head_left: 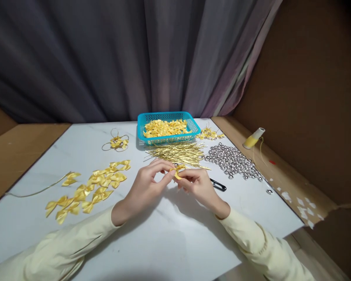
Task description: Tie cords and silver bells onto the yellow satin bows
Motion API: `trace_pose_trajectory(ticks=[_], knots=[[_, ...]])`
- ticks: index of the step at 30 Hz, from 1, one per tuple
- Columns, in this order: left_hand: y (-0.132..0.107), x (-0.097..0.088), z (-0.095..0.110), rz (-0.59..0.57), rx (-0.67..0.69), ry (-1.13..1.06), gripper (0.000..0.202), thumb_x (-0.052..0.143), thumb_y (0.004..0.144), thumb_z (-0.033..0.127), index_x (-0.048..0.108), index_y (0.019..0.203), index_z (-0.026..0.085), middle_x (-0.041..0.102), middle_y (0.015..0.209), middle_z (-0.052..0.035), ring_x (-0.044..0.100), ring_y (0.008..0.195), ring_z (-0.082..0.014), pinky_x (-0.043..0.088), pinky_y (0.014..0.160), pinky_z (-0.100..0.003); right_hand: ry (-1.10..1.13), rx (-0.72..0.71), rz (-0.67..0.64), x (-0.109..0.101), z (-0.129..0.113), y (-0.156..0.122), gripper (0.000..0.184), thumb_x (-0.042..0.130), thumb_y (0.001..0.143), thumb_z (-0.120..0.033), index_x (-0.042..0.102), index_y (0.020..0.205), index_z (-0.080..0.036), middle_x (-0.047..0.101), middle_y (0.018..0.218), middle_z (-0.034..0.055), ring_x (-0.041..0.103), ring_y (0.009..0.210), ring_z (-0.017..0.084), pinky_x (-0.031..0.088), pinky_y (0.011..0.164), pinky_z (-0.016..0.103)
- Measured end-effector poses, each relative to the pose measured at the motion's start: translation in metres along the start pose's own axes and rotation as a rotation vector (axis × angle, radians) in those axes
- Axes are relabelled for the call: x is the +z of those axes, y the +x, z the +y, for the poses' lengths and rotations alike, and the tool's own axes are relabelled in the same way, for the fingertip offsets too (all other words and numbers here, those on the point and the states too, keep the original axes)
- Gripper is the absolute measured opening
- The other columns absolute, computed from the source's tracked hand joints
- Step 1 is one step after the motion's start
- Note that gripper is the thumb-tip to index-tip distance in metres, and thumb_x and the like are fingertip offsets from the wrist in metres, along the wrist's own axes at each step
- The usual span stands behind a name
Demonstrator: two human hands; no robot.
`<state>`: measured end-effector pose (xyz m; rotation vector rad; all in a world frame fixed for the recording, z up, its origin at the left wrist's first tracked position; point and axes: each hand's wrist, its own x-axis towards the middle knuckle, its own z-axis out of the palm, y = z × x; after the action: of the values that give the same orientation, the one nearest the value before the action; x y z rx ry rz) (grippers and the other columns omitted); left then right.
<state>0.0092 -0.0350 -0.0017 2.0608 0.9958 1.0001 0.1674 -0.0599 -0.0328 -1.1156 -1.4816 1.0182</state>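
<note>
Between my fingertips, above the middle of the white table, is a yellow ribbon bow (179, 171). My left hand (152, 179) pinches its left side, and my right hand (197, 185) pinches the right side. Something small and shiny sits at the top of the bow, too small to make out. Several finished-looking yellow satin bows (101, 177) lie in a cluster to the left of my left hand. Just beyond both hands is a pile of gold wire ties (178, 154). A black-handled tool (218, 185) lies partly hidden behind my right hand.
A blue basket (140, 134) of yellow ribbon pieces stands at the back. Silver rings (234, 160) are heaped at right. Bow-and-wire clusters lie left (119, 143) and right (210, 133) of the basket. A thread spool (254, 138) stands on the cardboard; one wired bow (70, 178) lies left.
</note>
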Motion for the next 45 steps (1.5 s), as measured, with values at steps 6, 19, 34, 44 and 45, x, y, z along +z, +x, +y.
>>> trace_pose_trajectory(ticks=[6, 19, 34, 44, 45], knots=[[0.003, 0.004, -0.004, 0.024, -0.008, -0.005, 0.014, 0.054, 0.082, 0.023, 0.060, 0.069, 0.020, 0.065, 0.085, -0.0031, 0.058, 0.086, -0.0188, 0.044, 0.078, -0.032, 0.007, 0.027, 0.010, 0.001, 0.004, 0.003, 0.019, 0.057, 0.076, -0.021, 0.066, 0.061, -0.016, 0.057, 0.050, -0.0005, 0.042, 0.043, 0.008, 0.034, 0.044, 0.020], [0.006, 0.011, -0.020, 0.035, -0.152, -0.020, 0.017, 0.054, 0.080, 0.030, 0.063, 0.070, 0.019, 0.068, 0.090, -0.0042, 0.060, 0.090, -0.0203, 0.046, 0.082, -0.032, 0.041, 0.129, -0.014, 0.005, 0.023, 0.011, 0.021, 0.056, 0.073, -0.019, 0.062, 0.053, -0.014, 0.055, 0.047, -0.0008, 0.040, 0.041, 0.007, 0.032, 0.043, 0.019], [0.007, 0.012, -0.024, 0.054, -0.162, -0.026, 0.017, 0.056, 0.080, 0.032, 0.065, 0.074, 0.019, 0.069, 0.090, -0.0038, 0.061, 0.087, -0.0205, 0.047, 0.079, -0.030, 0.029, 0.134, -0.013, 0.004, 0.023, 0.010, 0.025, 0.058, 0.073, -0.020, 0.060, 0.049, -0.016, 0.052, 0.043, -0.0023, 0.040, 0.042, 0.008, 0.030, 0.043, 0.021], [0.009, 0.010, -0.021, 0.056, -0.145, -0.015, 0.015, 0.055, 0.080, 0.028, 0.065, 0.074, 0.019, 0.068, 0.090, -0.0041, 0.060, 0.089, -0.0196, 0.046, 0.080, -0.029, -0.101, 0.034, -0.027, 0.004, 0.024, 0.010, 0.025, 0.050, 0.080, -0.020, 0.059, 0.057, -0.015, 0.054, 0.050, -0.0018, 0.044, 0.045, 0.008, 0.034, 0.048, 0.020], [0.009, 0.010, -0.021, 0.054, -0.134, -0.009, 0.015, 0.054, 0.080, 0.027, 0.064, 0.073, 0.019, 0.068, 0.089, -0.0042, 0.060, 0.088, -0.0194, 0.045, 0.080, -0.029, -0.121, 0.010, -0.037, 0.004, 0.025, 0.010, 0.026, 0.048, 0.081, -0.019, 0.058, 0.058, -0.015, 0.054, 0.051, -0.0018, 0.045, 0.046, 0.008, 0.034, 0.049, 0.020]])
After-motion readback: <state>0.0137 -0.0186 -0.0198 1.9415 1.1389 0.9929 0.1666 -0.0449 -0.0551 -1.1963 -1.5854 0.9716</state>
